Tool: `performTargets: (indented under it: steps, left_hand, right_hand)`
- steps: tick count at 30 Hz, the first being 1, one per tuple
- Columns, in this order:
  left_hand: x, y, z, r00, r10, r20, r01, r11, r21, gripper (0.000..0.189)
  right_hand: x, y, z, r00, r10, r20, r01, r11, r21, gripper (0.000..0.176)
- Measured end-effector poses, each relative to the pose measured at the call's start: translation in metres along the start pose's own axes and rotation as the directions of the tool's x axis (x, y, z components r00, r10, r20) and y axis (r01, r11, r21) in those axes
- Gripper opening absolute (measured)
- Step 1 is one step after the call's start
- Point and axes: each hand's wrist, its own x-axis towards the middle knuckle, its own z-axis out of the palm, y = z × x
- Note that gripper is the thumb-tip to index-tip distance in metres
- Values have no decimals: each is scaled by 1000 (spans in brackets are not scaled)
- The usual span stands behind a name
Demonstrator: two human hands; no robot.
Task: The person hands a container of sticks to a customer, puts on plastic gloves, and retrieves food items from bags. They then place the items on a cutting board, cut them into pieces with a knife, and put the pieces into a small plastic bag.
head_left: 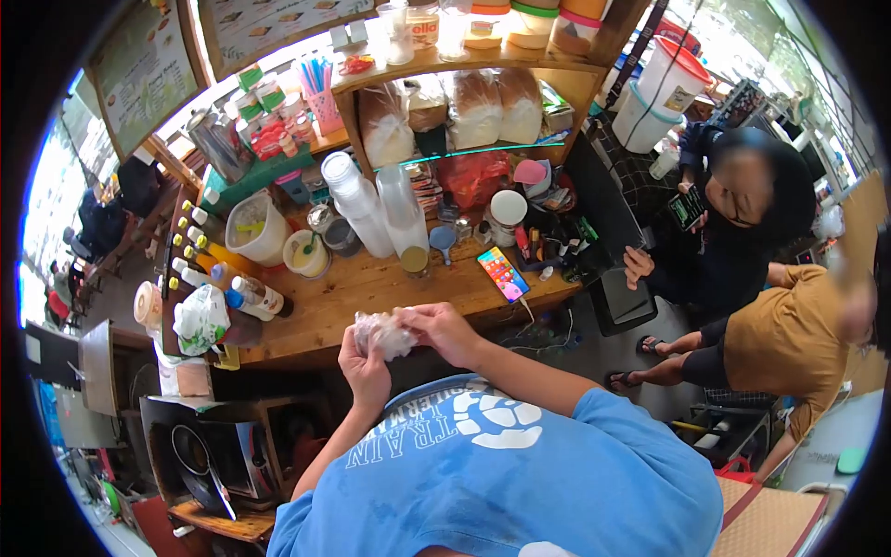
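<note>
A small crumpled clear plastic bag [385,336] is held up in front of my chest, just off the front edge of the wooden counter [311,325]. My left hand [368,376] has its fingers wrapped round the bag from below. From the other side, my right hand [445,332] pinches the bag's edge between bent fingers. Whatever the bag contains, if anything, is too small to make out. Nearest to my right hand on the counter lies a phone [504,276] with a lit screen and a cable plugged in.
Stacked plastic cups [345,190], a white tub [258,229] and several bottles [255,295] stand on the counter. Bagged bread loaves [476,107] fill the shelf behind. To the right, a person in dark clothes [715,209] holds a phone; another wears a tan shirt [775,330].
</note>
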Motion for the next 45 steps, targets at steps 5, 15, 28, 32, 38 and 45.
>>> performTargets:
  steps: [5, 15, 28, 32, 38, 45]
  left_hand:
    - [-2, -15, 21, 997, -40, 70, 34, 997, 75, 12]
    - [-8, -25, 57, 973, 4, 232, 6, 999, -43, 21]
    - [-1, -46, 70, 914, -28, 404, 77, 991, -105, 18]
    - [-1, -37, 72, 902, -47, 430, 106, 988, -114, 19]
    - [1, -38, 65, 911, -79, 404, 73, 997, 31, 17]
    - [3, -30, 55, 981, 60, 185, -113, 951, 288, 31]
  right_hand:
    - [-20, -3, -37, 995, 70, -64, -35, 898, 438, 21]
    - [-48, -25, -60, 994, 20, 109, -95, 655, 750, 26]
    - [-55, -24, -85, 981, -181, 75, 13, 438, 899, 43]
    - [-55, -22, -86, 987, -157, 32, 39, 425, 904, 43]
    - [-55, -21, -85, 981, -193, 13, 95, 536, 839, 36]
    - [-46, -8, -72, 995, -3, -100, 24, 978, 209, 13]
